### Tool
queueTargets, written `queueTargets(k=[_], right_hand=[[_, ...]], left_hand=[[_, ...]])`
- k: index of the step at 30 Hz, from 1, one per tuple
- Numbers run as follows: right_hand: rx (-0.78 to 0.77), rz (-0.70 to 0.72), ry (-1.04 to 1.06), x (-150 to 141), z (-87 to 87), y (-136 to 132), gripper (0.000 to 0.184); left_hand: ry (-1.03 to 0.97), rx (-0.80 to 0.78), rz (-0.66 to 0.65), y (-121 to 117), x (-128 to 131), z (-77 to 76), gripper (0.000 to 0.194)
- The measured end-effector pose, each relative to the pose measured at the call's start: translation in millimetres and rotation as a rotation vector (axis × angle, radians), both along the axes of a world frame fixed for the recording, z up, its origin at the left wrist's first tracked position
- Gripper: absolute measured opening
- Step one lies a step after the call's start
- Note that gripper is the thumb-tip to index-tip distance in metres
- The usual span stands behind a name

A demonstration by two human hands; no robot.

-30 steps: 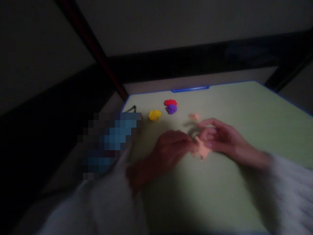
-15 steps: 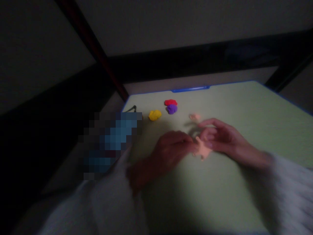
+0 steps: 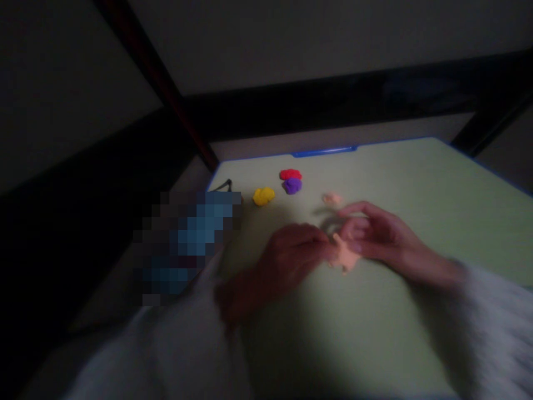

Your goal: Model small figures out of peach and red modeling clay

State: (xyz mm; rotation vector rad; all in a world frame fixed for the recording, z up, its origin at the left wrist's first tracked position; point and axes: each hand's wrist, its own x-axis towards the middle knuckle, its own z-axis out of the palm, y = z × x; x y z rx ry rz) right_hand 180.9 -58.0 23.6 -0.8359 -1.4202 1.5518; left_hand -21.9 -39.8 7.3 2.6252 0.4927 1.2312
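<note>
Between my two hands is a flat, pale orange piece of modelling clay (image 3: 347, 256) with several short points sticking out of its edge. My left hand (image 3: 291, 250) has its fingers pinched on the left side of the piece. On the other side, the thumb and curled fingers of my right hand (image 3: 381, 239) grip its upper right edge, with the index finger stretched out above. A small lump of the same pale orange clay (image 3: 332, 198) lies just beyond my right fingertips. My left fingertips are partly hidden and dim.
Further back on the pale green table (image 3: 416, 183) lie a yellow clay lump (image 3: 264, 196), a purple lump (image 3: 292, 185) and a red lump (image 3: 290, 174) touching it. A blue handle-like strip (image 3: 325, 151) runs along the far edge. A blurred-out bluish area (image 3: 195, 239) covers the left side.
Hardly anything differs. My left hand has shifted very slightly at the clay's edge; my right hand and the loose lumps keep their places.
</note>
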Motion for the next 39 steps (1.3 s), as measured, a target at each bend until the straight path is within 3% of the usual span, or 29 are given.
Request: queueTargets(k=[12,22,39], right_hand=[[-0.003,0.004,0.032,0.2,0.7,0.0,0.036],[0.000,0.007,0.027,0.4,1.2,-0.3,0.035],[-0.008,0.003,0.047,-0.2,0.2,0.5,0.036]], left_hand=[[0.001,0.003,0.047,-2.2,-0.9,1.0,0.010],[0.009,-0.023,-0.002,-1.1,0.3,2.5,0.008],[-0.004,-0.017,0.022,-2.0,0.6,1.4,0.007]])
